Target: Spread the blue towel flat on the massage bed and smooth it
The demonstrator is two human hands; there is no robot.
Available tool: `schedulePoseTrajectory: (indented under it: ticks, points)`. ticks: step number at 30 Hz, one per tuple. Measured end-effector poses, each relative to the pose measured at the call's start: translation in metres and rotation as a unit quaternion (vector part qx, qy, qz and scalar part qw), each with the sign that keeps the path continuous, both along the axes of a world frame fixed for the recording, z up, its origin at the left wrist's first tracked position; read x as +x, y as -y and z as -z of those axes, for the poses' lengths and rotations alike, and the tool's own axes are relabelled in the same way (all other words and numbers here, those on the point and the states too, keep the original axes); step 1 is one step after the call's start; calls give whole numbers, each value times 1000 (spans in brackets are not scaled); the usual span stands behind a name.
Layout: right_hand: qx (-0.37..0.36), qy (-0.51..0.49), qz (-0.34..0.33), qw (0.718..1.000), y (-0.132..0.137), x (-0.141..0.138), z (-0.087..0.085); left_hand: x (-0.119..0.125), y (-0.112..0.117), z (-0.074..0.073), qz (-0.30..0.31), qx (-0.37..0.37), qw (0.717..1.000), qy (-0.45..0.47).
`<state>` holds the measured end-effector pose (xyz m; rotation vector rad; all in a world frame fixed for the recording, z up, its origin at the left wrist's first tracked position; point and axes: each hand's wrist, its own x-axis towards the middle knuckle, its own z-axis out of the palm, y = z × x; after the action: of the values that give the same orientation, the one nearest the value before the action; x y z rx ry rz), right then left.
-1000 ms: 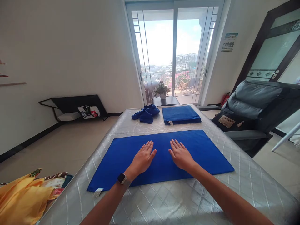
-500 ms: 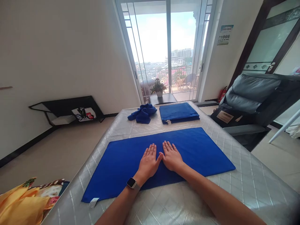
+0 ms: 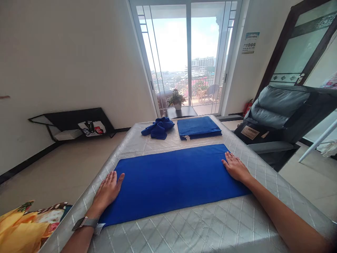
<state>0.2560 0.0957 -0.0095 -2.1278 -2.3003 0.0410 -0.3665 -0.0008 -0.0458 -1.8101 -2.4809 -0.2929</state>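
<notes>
Cloth (image 3: 173, 182), blue, rectangular, seems mid-smoothing, left hand (image 3: 107, 190) and right hand (image 3: 236, 168) spread flat at opposite ends; next move probably needs pinched edges.

Room above cloth (image 3: 171, 182), bundle (image 3: 159, 128), stack (image 3: 199, 127) beyond

I see a home-like room: a mattress (image 3: 189, 228), padded armchair (image 3: 280, 109), potted plant (image 3: 177, 99) and glass balcony doors (image 3: 189, 59).
</notes>
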Motion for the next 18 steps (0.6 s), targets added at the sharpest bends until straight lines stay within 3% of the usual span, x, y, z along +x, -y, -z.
schedulePoseTrajectory:
  ticks: [3, 18]
  points:
    - [3, -12, 2, 1000, -3, 12, 5, -9, 4, 1, -19, -9, 1000, 20]
    - [13, -8, -2, 1000, -4, 10, 6, -1, 3, 0, -25, 11, 999, 34]
